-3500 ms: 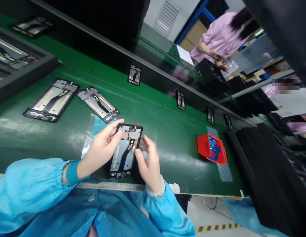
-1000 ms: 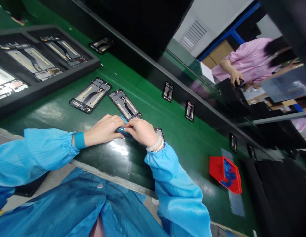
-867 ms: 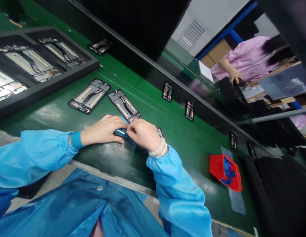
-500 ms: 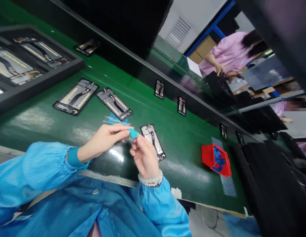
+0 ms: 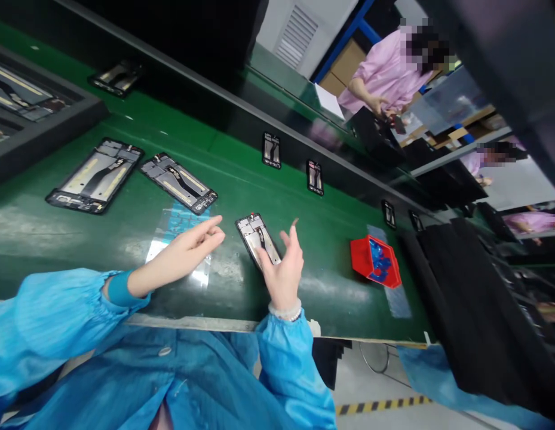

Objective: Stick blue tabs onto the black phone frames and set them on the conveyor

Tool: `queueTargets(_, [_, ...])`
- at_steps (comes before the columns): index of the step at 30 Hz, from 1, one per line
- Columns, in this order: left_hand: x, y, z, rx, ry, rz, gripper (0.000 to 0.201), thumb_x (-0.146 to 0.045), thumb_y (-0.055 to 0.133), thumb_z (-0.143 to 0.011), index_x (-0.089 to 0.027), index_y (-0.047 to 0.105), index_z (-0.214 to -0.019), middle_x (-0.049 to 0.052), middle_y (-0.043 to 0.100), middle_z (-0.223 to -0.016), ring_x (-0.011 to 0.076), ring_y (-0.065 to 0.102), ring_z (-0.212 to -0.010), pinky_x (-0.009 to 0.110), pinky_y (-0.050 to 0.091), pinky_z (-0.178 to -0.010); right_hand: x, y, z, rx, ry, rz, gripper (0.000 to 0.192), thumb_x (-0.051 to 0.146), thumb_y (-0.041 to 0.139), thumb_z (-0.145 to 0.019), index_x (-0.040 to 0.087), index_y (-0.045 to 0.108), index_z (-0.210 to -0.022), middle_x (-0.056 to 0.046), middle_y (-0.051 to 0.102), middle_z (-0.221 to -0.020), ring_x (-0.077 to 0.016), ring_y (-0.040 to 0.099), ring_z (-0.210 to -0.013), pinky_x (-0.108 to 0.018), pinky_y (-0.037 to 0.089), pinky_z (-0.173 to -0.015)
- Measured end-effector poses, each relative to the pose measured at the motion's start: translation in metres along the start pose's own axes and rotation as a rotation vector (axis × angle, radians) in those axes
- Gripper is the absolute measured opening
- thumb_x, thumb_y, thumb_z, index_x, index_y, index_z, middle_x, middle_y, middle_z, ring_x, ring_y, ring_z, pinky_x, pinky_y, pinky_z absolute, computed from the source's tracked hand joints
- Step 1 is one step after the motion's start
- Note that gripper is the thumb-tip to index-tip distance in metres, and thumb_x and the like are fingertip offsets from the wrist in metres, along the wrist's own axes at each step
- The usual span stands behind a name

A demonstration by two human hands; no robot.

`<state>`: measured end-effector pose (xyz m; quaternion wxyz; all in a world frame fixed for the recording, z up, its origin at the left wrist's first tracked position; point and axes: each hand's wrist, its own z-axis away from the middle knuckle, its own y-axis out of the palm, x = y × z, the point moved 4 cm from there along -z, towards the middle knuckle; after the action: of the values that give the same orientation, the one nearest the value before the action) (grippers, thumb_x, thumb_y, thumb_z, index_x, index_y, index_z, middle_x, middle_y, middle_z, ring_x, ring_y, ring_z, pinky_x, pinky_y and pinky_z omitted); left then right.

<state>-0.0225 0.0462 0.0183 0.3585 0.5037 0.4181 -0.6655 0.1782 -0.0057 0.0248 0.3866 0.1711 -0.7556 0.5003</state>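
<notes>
Blue tab gone from both hands — left hand (image 5: 187, 254) and right hand (image 5: 284, 269) now open, empty, flanking phone frame (image 5: 258, 240).

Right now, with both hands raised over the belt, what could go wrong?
The right hand hovers open just above the phone frame; a careless drop could knock its exposed parts. The left hand is over the clear film sheet, which might stick to it or lift. The red bin sits near the belt's edge and could be nudged off.

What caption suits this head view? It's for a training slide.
Both open hands, left hand and right hand, hover over a green belt beside a phone frame.
</notes>
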Motion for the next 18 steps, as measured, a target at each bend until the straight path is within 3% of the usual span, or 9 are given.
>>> queueTargets(2, [0.01,0.007,-0.004,0.077,-0.131,0.082,0.073,-0.061,0.05,-0.081,-0.01,0.046,-0.134,0.011,0.067,-0.099,0.0174,0.061,-0.069,0.034,0.052,-0.067,-0.009,0.0,-0.003,0.109,-0.047,0.24,0.097,0.048,0.068,-0.067,0.012,0.022,-0.144,-0.019,0.056,-0.124,-0.0316,0.048,-0.117,-0.048,0.04,-0.095])
queueTargets(3, [0.015,0.012,-0.006,0.107,-0.187,0.141,0.075,-0.06,0.052,-0.08,-0.009,0.044,-0.135,0.013,0.067,-0.101,0.0195,0.063,-0.073,0.037,0.053,-0.072,-0.011,0.003,0.0,0.146,-0.044,0.28,0.104,0.046,0.069,-0.066,0.009,0.014,-0.147,-0.02,0.056,-0.123,-0.0321,0.049,-0.116,-0.049,0.04,-0.095])
queueTargets(5, [0.018,0.02,-0.008,0.121,-0.215,0.232,0.076,-0.057,0.054,-0.08,-0.01,0.039,-0.138,0.016,0.065,-0.114,0.0238,0.065,-0.088,0.042,0.052,-0.083,-0.007,0.011,0.016,0.16,-0.034,0.233,0.105,0.041,0.068,-0.068,0.008,0.009,-0.148,-0.019,0.058,-0.118,-0.03,0.052,-0.111,-0.048,0.042,-0.096])
queueTargets(7, [0.014,0.021,-0.01,0.037,-0.121,0.22,0.068,-0.053,0.055,-0.081,-0.012,0.043,-0.134,0.016,0.061,-0.123,0.0273,0.061,-0.105,0.045,0.046,-0.096,0.002,0.019,0.036,0.162,-0.028,0.082,0.104,0.04,0.07,-0.068,0.009,0.01,-0.148,-0.017,0.058,-0.12,-0.0268,0.053,-0.112,-0.045,0.043,-0.097])
queueTargets(10, [0.006,0.015,-0.01,-0.078,0.05,0.121,0.05,-0.046,0.051,-0.086,-0.014,0.051,-0.125,0.013,0.059,-0.128,0.0292,0.052,-0.12,0.046,0.037,-0.105,0.014,0.02,0.051,0.085,0.022,-0.168,0.077,0.039,0.067,-0.073,0.015,0.035,-0.139,-0.016,0.054,-0.129,-0.0233,0.053,-0.117,-0.041,0.044,-0.099])
queueTargets(12, [0.004,0.014,-0.009,-0.065,0.095,0.111,0.046,-0.042,0.049,-0.088,-0.014,0.049,-0.125,0.012,0.058,-0.13,0.0281,0.052,-0.121,0.044,0.038,-0.105,0.016,0.014,0.045,-0.007,0.11,-0.338,0.038,0.038,0.062,-0.078,0.017,0.059,-0.11,-0.015,0.054,-0.131,-0.0232,0.054,-0.118,-0.042,0.043,-0.1])
queueTargets(13, [0.005,0.014,-0.008,-0.038,0.101,0.12,0.047,-0.041,0.05,-0.088,-0.015,0.047,-0.126,0.012,0.058,-0.13,0.0273,0.053,-0.12,0.043,0.04,-0.103,0.015,0.013,0.039,-0.018,0.165,-0.433,0.025,0.038,0.06,-0.08,0.017,0.063,-0.093,-0.015,0.055,-0.131,-0.0237,0.055,-0.118,-0.043,0.043,-0.099])
queueTargets(15, [0.008,0.016,-0.008,0.006,0.088,0.159,0.05,-0.038,0.053,-0.086,-0.015,0.042,-0.13,0.012,0.059,-0.127,0.0257,0.056,-0.116,0.04,0.045,-0.1,0.016,0.018,0.027,0.057,0.279,-0.624,0.021,0.037,0.06,-0.079,0.016,0.064,-0.074,-0.014,0.058,-0.129,-0.0241,0.058,-0.114,-0.043,0.045,-0.097])
queueTargets(18, [0.008,0.022,-0.006,0.092,0.05,0.275,0.056,-0.035,0.057,-0.084,-0.017,0.037,-0.133,0.012,0.064,-0.121,0.024,0.062,-0.109,0.036,0.051,-0.091,0.02,0.034,0.019,0.132,0.383,-0.779,0.019,0.034,0.067,-0.072,0.016,0.065,-0.068,-0.011,0.065,-0.118,-0.0228,0.06,-0.107,-0.041,0.046,-0.095])
